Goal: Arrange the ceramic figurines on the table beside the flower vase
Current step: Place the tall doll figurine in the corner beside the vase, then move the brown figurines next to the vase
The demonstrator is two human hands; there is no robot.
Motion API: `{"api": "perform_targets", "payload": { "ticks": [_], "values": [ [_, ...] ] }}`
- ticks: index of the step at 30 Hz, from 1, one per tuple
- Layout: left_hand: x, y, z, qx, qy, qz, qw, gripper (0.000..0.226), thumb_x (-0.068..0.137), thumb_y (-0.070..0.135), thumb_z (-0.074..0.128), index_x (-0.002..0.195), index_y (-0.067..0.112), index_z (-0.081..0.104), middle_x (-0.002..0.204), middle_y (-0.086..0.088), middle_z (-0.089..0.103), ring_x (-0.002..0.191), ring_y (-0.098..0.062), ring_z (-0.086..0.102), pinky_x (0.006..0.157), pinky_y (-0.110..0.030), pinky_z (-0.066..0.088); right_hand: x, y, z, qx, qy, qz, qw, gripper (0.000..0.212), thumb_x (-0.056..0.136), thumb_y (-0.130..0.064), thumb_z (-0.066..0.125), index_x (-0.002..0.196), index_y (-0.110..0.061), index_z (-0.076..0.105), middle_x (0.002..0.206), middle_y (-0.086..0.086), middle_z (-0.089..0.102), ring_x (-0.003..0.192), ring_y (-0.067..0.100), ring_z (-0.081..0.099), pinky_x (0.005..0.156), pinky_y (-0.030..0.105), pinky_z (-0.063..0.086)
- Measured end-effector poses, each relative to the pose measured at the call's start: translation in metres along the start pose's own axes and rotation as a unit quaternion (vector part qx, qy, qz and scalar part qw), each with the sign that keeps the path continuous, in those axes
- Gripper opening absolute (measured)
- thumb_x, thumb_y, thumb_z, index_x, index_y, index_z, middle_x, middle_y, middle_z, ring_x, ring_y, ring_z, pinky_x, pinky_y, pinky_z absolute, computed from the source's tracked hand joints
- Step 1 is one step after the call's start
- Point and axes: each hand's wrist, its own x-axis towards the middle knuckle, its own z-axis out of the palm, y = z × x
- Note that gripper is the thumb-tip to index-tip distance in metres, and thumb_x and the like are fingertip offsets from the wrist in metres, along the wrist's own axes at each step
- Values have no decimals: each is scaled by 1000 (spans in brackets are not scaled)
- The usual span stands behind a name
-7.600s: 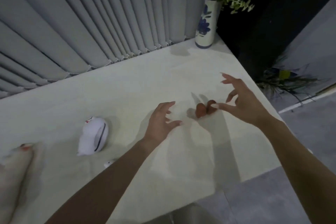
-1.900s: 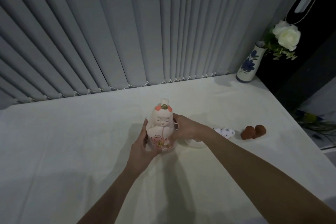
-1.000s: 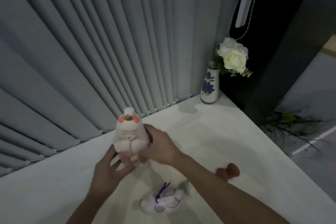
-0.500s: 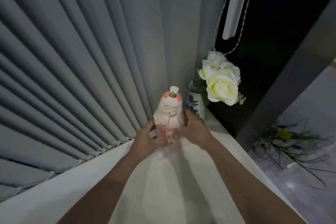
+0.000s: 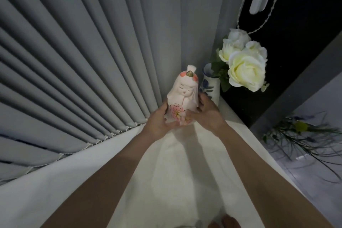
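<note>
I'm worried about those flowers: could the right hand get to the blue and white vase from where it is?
Probably yes. The right hand is next to the vase with nothing between them, but it is helping the left hand hold the doll figurine, so it would have to let go first.

No words, labels, brands or numbers can be read anywhere, whether on the figurine (image 5: pixel 182 98) gripped between both hands or on the vase (image 5: pixel 211 84) just past the right hand (image 5: pixel 207 114).
</note>
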Motion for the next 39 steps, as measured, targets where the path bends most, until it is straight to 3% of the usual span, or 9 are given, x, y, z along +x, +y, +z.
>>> {"api": "perform_targets", "payload": {
  "ticks": [2,5,10,14,22,27,29,33,39],
  "values": [
    [-9,7,-1,42,-9,-14,999,94,74,29,76,146,21,17,138,-2,51,127,-21,47,103,-35,45,-7,-4,-1,-15,-6,-3,1000,81,67,-2,78,136,-14,37,134,10,54,123,27,52,104,49,45],
    [-28,13,-5,88,5,-54,995,98,78,41,69,149,19,5,148,-9,41,134,-23,41,110,-37,38,-21,-12,-2,-68,-17,-21,997,85,69,-12,78,139,-16,31,137,8,52,126,25,49,108,45,42],
    [-90,22,-24,45,3,-86,995,101,66,69,60,146,24,17,155,-3,26,141,-20,30,115,-38,30,-67,-24,-8,-116,-14,-47,992,74,74,-23,75,137,-17,36,137,7,51,127,24,47,108,45,41],
    [-153,26,-36,87,-31,-102,990,117,48,84,46,146,27,19,156,2,24,142,-15,25,119,-42,25,-117,-23,-4,-215,-84,-64,971,76,75,-38,71,139,-16,35,146,5,43,134,23,40,112,43,35],
    [-249,11,-23,149,-97,-71,982,86,73,54,65,144,25,27,155,3,29,141,-11,27,109,-20,19,-204,13,-3,-352,-182,-73,915,65,77,-31,73,134,-21,45,143,1,48,131,16,43,107,23,29],
    [-269,22,17,183,-104,-17,977,92,68,51,74,143,24,30,153,3,33,138,-11,32,107,-19,22,-224,32,-22,-296,-196,15,935,76,63,-20,84,130,-29,49,133,-6,49,93,18,66,76,30,59],
    [-266,28,39,191,-111,-12,975,93,67,49,76,143,23,28,151,0,36,136,-15,35,106,-21,26,-225,44,-31,-337,-207,6,919,80,61,-14,84,131,-28,47,137,-5,49,105,19,62,83,22,50],
    [-252,41,89,178,-103,-35,978,84,75,29,74,144,18,27,142,-9,45,129,-24,43,100,-27,30,-224,68,-43,-373,-202,-5,906,91,66,-5,78,141,-28,32,146,-3,41,133,19,37,105,29,36],
    [-236,39,138,170,-70,-99,978,70,78,9,69,138,13,32,131,-14,52,121,-29,49,98,-36,39,-229,102,-52,-266,-116,34,956,75,66,5,75,132,-14,46,132,10,52,113,24,52,96,37,46]
  ]
}}
